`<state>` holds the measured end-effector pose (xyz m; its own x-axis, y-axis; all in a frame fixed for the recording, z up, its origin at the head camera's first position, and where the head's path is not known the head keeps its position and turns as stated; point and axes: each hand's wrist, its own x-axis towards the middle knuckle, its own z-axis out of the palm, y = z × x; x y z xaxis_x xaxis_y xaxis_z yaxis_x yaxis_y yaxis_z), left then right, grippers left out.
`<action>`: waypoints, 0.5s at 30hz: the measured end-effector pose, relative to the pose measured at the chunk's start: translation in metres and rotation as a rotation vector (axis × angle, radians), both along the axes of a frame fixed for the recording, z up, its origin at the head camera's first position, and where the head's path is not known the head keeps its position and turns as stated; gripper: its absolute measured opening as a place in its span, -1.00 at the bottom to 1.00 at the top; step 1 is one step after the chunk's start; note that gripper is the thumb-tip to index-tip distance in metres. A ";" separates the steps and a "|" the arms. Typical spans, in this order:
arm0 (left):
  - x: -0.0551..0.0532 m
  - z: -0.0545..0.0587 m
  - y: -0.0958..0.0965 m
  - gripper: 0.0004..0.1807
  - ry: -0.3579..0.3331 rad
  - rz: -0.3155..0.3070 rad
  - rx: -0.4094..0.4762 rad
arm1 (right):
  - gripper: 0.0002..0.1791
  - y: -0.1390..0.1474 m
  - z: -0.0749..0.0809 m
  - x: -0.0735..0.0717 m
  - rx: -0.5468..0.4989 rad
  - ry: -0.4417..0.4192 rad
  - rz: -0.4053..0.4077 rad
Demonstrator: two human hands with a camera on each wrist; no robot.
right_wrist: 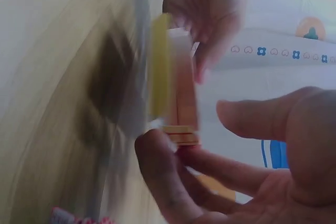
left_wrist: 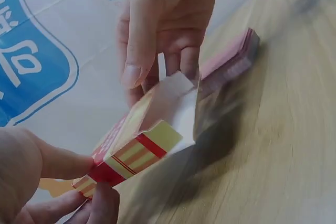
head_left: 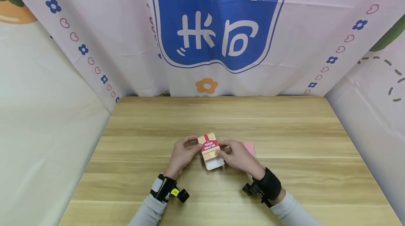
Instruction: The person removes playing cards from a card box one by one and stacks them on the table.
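Note:
A red-and-yellow striped playing card box (head_left: 209, 146) reading "TEXAS HOLD'EM" is held above the table, its white-lined flap open toward the person. Its open end, seen in the left wrist view, shows a pale inside (left_wrist: 169, 100). My left hand (head_left: 184, 154) pinches the closed end between thumb and fingers. At the opposite side, my right hand (head_left: 238, 155) has its bent fingers (right_wrist: 157, 156) against the box by the open end; in the right wrist view the thumb stands off from it. A deck of pink-backed cards (head_left: 250, 148) lies partly hidden behind the right hand.
The wooden table (head_left: 152, 127) carries the deck to the right of the box. A white printed cloth (head_left: 126, 43) with a blue emblem hangs along its far edge, and pale cloth walls flank both sides. Each wrist wears a black strap with a small camera.

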<state>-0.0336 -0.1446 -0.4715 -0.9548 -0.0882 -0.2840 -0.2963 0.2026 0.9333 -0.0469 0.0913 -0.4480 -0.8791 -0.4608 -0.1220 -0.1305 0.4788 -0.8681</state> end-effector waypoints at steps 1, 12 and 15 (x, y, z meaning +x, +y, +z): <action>-0.001 0.000 0.001 -0.55 0.002 -0.006 -0.019 | -0.57 -0.001 0.001 0.001 0.012 -0.003 0.011; -0.002 -0.004 0.008 -0.56 0.036 -0.084 -0.229 | -0.54 -0.005 -0.002 0.001 0.058 -0.058 0.108; 0.001 -0.003 0.008 -0.49 0.046 -0.111 -0.226 | -0.53 -0.004 -0.003 0.001 0.048 -0.087 0.121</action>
<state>-0.0327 -0.1362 -0.4749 -0.9737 -0.0386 -0.2247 -0.2187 0.4367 0.8726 -0.0457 0.0873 -0.4512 -0.8027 -0.5543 -0.2201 -0.1147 0.5057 -0.8551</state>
